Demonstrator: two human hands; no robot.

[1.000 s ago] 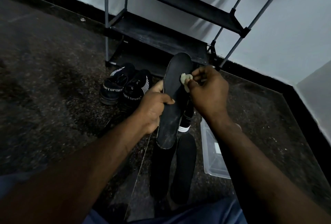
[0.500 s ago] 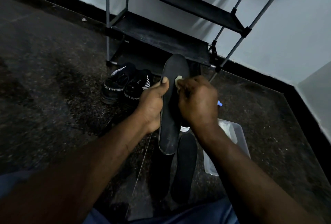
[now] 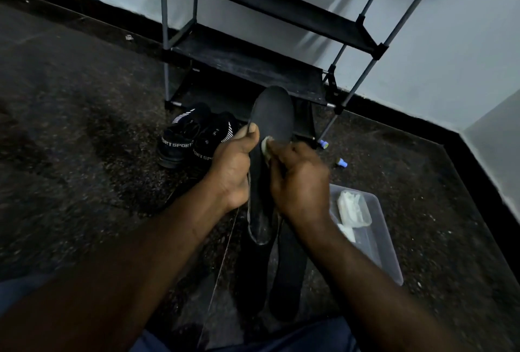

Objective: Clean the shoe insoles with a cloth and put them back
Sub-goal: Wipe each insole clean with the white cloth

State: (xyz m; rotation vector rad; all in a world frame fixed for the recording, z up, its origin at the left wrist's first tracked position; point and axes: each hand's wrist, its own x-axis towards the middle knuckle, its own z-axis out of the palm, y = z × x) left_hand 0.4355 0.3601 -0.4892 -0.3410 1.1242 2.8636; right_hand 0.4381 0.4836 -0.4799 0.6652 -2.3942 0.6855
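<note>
The grip of the left hand (image 3: 233,171) is clamped round the black insole (image 3: 271,115), held upright just right of the shoes (image 3: 183,140), while the right hand (image 3: 301,182) pinches a pale cloth (image 3: 266,145) against it.

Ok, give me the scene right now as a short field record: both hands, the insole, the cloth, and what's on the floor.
left hand: grips the held insole at its left edge, thumb on its face
right hand: pinches the cloth against the insole's face
held insole: black, raised on end, toe up
floor insoles: two, black, flat, side by side below the hands
shoes: black pair on the floor by the shoe rack
container: clear plastic, on the floor at right, white material inside
</note>
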